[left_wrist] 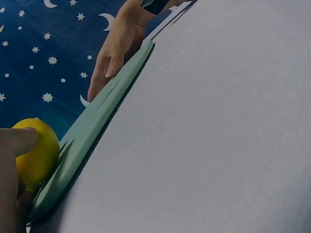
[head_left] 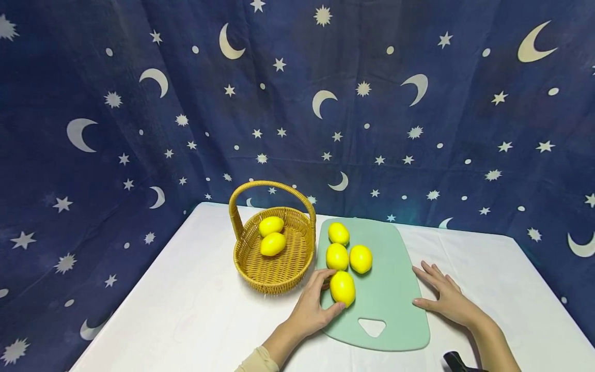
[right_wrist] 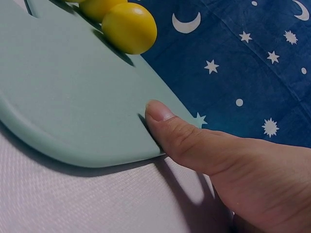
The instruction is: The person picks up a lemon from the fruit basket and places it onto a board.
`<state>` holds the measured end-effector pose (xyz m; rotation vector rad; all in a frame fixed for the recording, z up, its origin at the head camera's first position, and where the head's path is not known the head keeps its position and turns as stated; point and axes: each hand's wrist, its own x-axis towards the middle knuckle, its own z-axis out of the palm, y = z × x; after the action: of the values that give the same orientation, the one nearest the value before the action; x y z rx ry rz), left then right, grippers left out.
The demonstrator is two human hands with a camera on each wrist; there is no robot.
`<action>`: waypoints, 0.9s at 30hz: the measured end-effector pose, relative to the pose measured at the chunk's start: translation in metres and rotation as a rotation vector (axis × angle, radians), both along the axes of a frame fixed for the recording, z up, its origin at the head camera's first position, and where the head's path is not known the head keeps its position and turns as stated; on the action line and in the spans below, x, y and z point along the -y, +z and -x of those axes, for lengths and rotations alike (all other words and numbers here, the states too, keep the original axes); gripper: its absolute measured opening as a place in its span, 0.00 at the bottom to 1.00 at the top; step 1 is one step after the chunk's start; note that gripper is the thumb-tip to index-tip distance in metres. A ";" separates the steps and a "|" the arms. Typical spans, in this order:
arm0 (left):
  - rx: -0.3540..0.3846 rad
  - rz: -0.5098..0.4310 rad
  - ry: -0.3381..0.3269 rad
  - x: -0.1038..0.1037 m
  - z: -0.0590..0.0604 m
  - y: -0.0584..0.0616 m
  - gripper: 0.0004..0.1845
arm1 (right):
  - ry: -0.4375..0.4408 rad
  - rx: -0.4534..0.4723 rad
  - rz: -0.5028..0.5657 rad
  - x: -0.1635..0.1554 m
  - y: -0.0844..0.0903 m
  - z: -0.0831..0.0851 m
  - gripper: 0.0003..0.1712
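Note:
My left hand (head_left: 312, 305) grips a yellow lemon (head_left: 342, 289) from its left side, thumb at the near end and fingers at the far end. That lemon sits low over the left part of a pale green cutting board (head_left: 390, 289); in the left wrist view the thumb lies across the lemon (left_wrist: 40, 158). Just beyond it, more lemons rest on the board: one (head_left: 337, 257) close behind, one (head_left: 360, 259) to its right, one (head_left: 339, 233) farthest back. My right hand (head_left: 448, 299) touches the board's right edge, fingers extended, its thumb (right_wrist: 163, 119) over the rim.
Left of the board stands a woven basket (head_left: 274, 284) with a tall arched handle (head_left: 271, 184), two lemons (head_left: 272, 244) inside. A white cloth (head_left: 186, 310) covers the table. Behind hangs a dark blue curtain (head_left: 297, 103) with moons and stars. The board has a triangular hole near its front edge.

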<state>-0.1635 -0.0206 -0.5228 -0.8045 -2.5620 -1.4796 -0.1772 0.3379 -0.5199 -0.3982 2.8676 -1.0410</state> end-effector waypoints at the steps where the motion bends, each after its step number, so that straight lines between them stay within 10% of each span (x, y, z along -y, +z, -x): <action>1: 0.001 -0.001 -0.001 0.000 0.000 0.000 0.37 | 0.002 -0.004 0.000 0.000 0.000 0.000 0.49; 21: -0.018 -0.050 0.004 0.000 0.003 0.000 0.35 | -0.001 -0.006 -0.001 0.000 0.003 0.001 0.49; 27: -0.153 -0.054 0.007 0.003 0.001 0.010 0.33 | 0.002 0.013 0.004 0.000 0.002 0.001 0.49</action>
<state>-0.1646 -0.0232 -0.5128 -0.8650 -2.4020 -1.4194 -0.1778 0.3383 -0.5177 -0.3924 2.8537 -1.0452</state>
